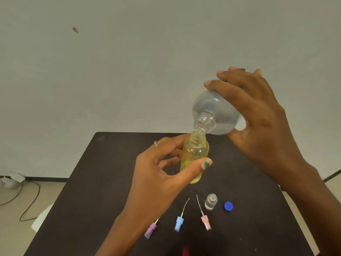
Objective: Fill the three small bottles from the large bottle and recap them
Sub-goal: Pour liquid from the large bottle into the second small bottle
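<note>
A yellow bottle [194, 157] is being held above the middle of the dark surface [103, 182] by the left hand [162, 174], with the thumb across its front and the fingers curled behind it; its open neck is pointing up and slightly right. A large clear bottle [215, 113] is being gripped from above by the right hand [258, 115], fingers spread over its body, and is being tilted steeply downward so that its threaded mouth is meeting the yellow bottle's neck. Both forearms are reaching in from the near edge. Near that edge a small clear bottle [211, 201] is standing uncapped, a blue cap [228, 206] just beside it on the right. Three spray tops are lying to the left of it: pink [205, 221], blue [179, 223] and purple [151, 230].
</note>
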Tool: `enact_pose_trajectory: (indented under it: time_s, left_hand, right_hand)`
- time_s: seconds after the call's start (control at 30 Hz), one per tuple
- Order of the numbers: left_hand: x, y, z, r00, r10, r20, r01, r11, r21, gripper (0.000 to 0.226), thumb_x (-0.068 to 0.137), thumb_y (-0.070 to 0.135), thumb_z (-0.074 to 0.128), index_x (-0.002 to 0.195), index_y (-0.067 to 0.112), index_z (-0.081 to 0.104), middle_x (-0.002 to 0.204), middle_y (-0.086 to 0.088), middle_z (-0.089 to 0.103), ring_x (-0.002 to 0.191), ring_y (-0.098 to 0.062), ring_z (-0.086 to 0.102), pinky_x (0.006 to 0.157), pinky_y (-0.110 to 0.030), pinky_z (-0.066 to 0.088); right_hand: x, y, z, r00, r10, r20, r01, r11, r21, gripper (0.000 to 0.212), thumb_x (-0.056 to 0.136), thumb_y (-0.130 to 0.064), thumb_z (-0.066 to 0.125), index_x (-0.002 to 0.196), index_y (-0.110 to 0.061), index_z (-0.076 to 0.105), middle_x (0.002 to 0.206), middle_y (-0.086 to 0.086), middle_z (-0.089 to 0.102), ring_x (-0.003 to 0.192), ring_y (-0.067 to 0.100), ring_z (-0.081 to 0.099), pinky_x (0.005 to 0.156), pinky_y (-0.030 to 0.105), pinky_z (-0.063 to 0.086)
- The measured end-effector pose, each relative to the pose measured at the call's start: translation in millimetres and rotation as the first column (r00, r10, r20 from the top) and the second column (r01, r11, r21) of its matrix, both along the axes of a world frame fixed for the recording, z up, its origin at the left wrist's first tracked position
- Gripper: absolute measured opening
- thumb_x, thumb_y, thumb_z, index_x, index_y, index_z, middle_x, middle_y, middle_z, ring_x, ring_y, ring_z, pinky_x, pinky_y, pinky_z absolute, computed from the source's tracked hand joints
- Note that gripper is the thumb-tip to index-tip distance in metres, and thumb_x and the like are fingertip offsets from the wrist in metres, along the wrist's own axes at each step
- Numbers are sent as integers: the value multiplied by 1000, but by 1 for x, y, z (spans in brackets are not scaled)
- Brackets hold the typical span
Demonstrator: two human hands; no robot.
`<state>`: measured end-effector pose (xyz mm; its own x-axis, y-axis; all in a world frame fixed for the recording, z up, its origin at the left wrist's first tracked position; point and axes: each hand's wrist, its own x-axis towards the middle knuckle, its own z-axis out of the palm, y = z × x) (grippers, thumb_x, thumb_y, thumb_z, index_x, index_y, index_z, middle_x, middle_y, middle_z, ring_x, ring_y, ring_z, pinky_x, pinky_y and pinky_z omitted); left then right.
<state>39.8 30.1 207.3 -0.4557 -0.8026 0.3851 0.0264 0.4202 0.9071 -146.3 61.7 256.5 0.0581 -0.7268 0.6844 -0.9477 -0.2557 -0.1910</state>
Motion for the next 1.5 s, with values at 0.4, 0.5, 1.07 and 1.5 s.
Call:
enact_pose_trajectory:
  time_s: [0.4,0.5,1.07,1.5]
  left_hand:
    - [-1,0,0,1000,0,-3,0,1000,2,36,70,42,74,105,36,70,95,9,73,93,-18,70,81,-23,57]
    - [0,0,0,1000,0,-2,0,1000,-1,36,70,42,74,105,38,70,95,10,73,92,-17,70,81,-23,57]
    - [0,0,1,1000,-7,-15,8,1000,5,37,69,41,74,105,35,70,94,8,74,92,-20,70,80,-22,57]
    - [-1,0,1,1000,-7,-18,8,1000,6,36,69,41,74,105,36,70,95,9,73,91,-18,69,81,-21,56]
  right_hand:
    - [0,0,0,1000,4,5,-4,1000,-9,58,75,7,72,127,-12,55,131,14,51,130,31,41,113,54,19]
    - [0,0,0,1000,4,4,-4,1000,-10,59,75,8,72,127,-12,55,131,14,51,130,31,41,113,54,19]
    - [1,1,2,1000,1,-4,-1,1000,-5,58,75,10,71,127,-11,55,131,15,51,130,32,41,114,54,19]
    - [1,0,2,1000,0,-7,0,1000,-5,56,77,6,71,127,-12,55,132,14,51,131,31,40,114,53,18]
